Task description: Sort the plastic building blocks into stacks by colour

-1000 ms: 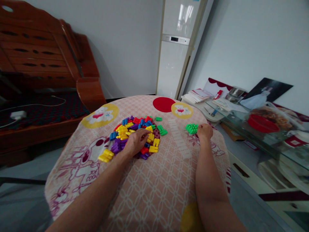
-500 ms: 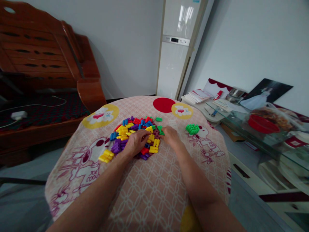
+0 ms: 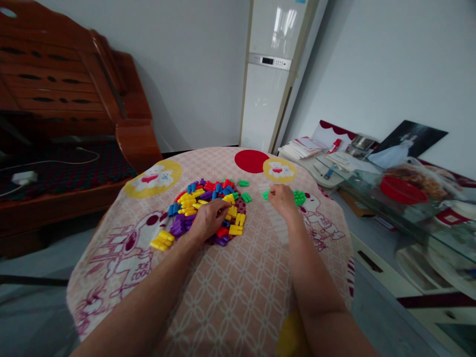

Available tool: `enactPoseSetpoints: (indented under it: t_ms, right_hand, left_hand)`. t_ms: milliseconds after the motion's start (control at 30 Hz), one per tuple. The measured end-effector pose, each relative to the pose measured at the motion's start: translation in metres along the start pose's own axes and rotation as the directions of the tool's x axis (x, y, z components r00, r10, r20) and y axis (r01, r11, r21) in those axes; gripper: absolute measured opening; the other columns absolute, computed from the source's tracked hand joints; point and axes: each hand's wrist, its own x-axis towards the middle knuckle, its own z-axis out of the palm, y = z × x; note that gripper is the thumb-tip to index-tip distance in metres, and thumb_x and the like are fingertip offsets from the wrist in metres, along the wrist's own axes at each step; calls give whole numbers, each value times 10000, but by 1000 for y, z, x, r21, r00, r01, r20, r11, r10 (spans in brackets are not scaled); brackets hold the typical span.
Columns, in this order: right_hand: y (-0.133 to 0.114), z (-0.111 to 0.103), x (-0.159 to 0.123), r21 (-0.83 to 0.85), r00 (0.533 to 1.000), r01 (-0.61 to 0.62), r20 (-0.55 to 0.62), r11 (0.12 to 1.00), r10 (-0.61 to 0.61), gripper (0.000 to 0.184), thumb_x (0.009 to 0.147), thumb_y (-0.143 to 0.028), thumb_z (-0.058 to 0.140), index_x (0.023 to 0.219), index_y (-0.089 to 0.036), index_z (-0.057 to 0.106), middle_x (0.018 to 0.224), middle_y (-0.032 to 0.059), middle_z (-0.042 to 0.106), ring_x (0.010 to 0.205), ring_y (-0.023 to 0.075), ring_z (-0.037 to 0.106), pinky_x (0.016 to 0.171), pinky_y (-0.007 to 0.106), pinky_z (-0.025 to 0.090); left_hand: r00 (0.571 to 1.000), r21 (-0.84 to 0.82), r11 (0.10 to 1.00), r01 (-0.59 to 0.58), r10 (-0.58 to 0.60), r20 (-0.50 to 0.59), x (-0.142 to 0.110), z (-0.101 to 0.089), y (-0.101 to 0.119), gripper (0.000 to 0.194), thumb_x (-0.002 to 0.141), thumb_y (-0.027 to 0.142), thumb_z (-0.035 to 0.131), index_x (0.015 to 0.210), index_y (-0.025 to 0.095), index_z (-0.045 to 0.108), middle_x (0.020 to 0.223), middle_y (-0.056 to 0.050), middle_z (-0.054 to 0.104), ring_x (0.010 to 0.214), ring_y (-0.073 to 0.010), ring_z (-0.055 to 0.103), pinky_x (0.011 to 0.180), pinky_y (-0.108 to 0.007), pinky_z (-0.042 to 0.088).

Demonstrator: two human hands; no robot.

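Observation:
A heap of small plastic toy blocks [image 3: 188, 201] in yellow, blue, red, purple and green lies left of centre on the cloth-covered table [image 3: 238, 282]. My left hand [image 3: 211, 218] rests over the heap with its fingers curled together; whatever they hold is hidden. To the right, my right hand [image 3: 281, 199] pinches a green block [image 3: 266, 195] just above the cloth. Beyond its knuckles sits a tight group of green blocks [image 3: 299, 198], partly covered by the hand. Two loose green blocks [image 3: 244, 183] lie at the heap's right edge.
A wooden bench [image 3: 55, 99] stands at the left with a white charger [image 3: 24, 178] on its seat. At the right, a glass shelf [image 3: 357, 186] carries papers, a red bowl [image 3: 403, 190] and a bag. A tall white appliance [image 3: 266, 99] stands behind the table.
My right hand went from the green group to the heap's right edge, took a green block, and is moving back rightward with it. My left hand has stayed on the heap.

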Motion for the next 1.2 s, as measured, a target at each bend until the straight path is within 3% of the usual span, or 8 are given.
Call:
enactPoseSetpoints:
  t_ms: [133,267,533,700,900,1000,1100,1200]
  right_hand:
    - [51,-18,2,135,960,-188,-186,973,211,263,806,-220,522,857,-114,757,792,103,734,757,207,659,682,266,448]
    - [84,-23,-1,220,921,-255,-241,942,305,292,774,-216,533,912,-106,766,781,98,739,751,202,668,691,262,468]
    - [63,-16,-2,-64,970,-238,-75,969,233,258,780,-181,555,899,-139,780,910,138,754,892,229,682,761,276,466]
    - [60,-5,-3,-195,975,-222,-21,955,222,250,813,-163,545,919,-153,771,963,147,746,921,229,678,764,280,471]
    - [51,-1,0,-174,959,-284,-34,943,282,228,851,-207,571,1004,-189,739,1010,109,740,964,207,672,783,264,464]
    - [30,-1,2,-39,983,-181,-34,983,179,270,897,-260,554,1108,-189,708,1012,98,740,973,209,664,848,277,460]
    - [0,11,0,111,997,70,20,991,-73,392,934,-273,523,1299,-162,608,1101,109,713,1023,202,644,918,285,456]
    - [-26,36,-6,192,935,328,75,925,-347,432,925,-252,545,1347,-167,577,1364,141,574,1238,218,536,1039,316,404]
  left_hand:
    - [1000,-2,1000,0,0,1,0,1,0,229,894,227,480,947,162,694,927,-81,736,833,-195,683,807,-313,543]
    - [1000,7,1000,6,-6,2,1,2,1,228,896,228,480,943,160,692,916,-84,736,831,-196,684,804,-312,544]
    - [1000,13,1000,2,-2,-3,0,1,1,225,895,237,484,938,168,694,921,-83,739,819,-195,685,788,-307,545]
    - [1000,11,1000,1,-1,-4,0,1,1,231,893,238,481,941,173,697,925,-79,740,826,-196,683,803,-320,548]
    - [1000,-3,1000,-7,7,-8,0,2,1,223,894,232,481,931,172,693,907,-74,735,805,-183,679,784,-296,541]
    - [1000,0,1000,-1,1,0,1,2,1,225,894,233,481,927,169,694,901,-76,736,797,-184,678,780,-298,539]
    - [1000,4,1000,2,-2,-1,1,2,0,230,892,233,478,924,173,697,899,-78,737,805,-189,676,789,-311,541]
    - [1000,-1,1000,-1,1,0,0,3,-1,232,888,231,482,944,174,699,905,-77,735,810,-187,675,793,-312,543]
